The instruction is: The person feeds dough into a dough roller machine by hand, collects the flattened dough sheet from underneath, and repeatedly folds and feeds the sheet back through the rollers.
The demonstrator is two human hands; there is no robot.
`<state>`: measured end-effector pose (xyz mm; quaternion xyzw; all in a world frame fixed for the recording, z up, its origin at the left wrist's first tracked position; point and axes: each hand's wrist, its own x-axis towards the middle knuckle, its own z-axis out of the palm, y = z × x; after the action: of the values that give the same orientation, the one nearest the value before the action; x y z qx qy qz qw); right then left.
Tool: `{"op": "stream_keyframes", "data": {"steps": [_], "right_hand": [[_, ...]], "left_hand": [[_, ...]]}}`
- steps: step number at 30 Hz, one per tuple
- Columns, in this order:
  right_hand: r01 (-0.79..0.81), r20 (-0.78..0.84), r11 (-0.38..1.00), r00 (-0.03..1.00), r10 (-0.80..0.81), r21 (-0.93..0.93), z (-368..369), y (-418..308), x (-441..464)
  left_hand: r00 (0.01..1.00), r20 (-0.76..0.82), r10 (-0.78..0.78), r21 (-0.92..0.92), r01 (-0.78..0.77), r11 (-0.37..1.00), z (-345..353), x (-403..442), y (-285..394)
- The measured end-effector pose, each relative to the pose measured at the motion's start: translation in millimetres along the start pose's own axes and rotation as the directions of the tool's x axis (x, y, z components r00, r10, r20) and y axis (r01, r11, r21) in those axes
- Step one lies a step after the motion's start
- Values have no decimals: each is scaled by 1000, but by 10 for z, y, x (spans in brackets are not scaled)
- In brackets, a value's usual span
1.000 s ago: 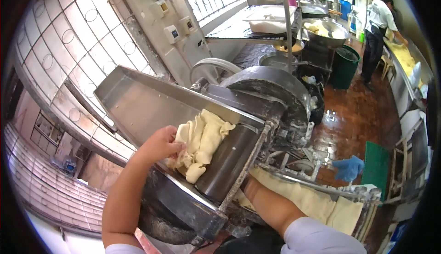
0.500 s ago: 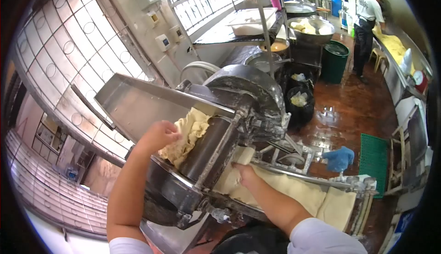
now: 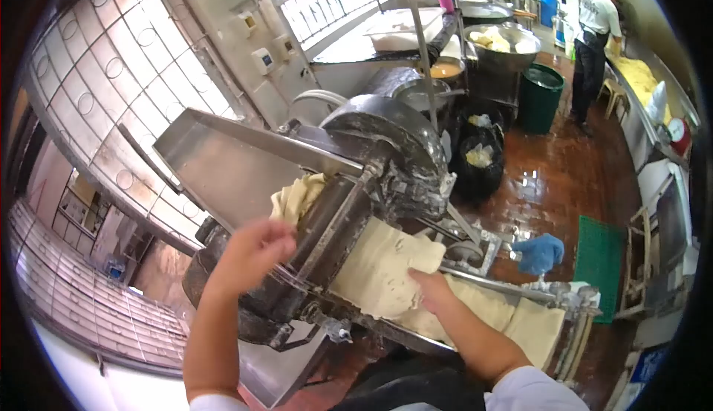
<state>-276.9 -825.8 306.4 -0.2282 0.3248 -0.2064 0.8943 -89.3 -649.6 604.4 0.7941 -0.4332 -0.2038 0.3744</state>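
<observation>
A dough sheet [image 3: 390, 266] comes out from under the rollers of a dough sheeter [image 3: 327, 236]. My right hand [image 3: 431, 292] grips the sheet's near end, thumb on top and the other fingers hidden beneath. More flat dough [image 3: 475, 303] lies below it along the outfeed bed. Beside the infeed side, my left hand [image 3: 264, 251] hovers with loosely bent fingers and nothing visible in it. Just beyond it, a crumpled piece of dough [image 3: 297, 197] rests against the roller, at the lower end of the metal chute [image 3: 230, 162].
A rack [image 3: 427, 54] with trays and large bowls stands behind the machine. Black bins [image 3: 479, 177] and a green barrel [image 3: 541, 99] line the floor. A blue cloth or glove [image 3: 538, 253] sits by the bed's right side. Farther back, a person [image 3: 594, 39] works at a long trough.
The sheet has come farther out of the rollers, and my right hand has moved right with its end. The crumpled dough at the infeed has shrunk. My left hand is lower.
</observation>
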Motion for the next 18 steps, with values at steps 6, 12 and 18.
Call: {"op": "stream_keyframes", "data": {"steps": [6, 12, 18], "right_hand": [[-7, -39, 999, 999, 6, -37, -152, -270, -381], [45, -96, 987, 994, -60, -151, -216, -591, -849], [58, -170, 958, 979, -109, -281, -252, -891, -1282]], "left_hand": [[490, 871, 35, -312, 499, 808, 1396, -1012, -832], [729, 610, -310, -676, 683, 276, 2797, -655, -2918], [912, 287, -293, -950, 310, 34, 2747, 459, -2959]]}}
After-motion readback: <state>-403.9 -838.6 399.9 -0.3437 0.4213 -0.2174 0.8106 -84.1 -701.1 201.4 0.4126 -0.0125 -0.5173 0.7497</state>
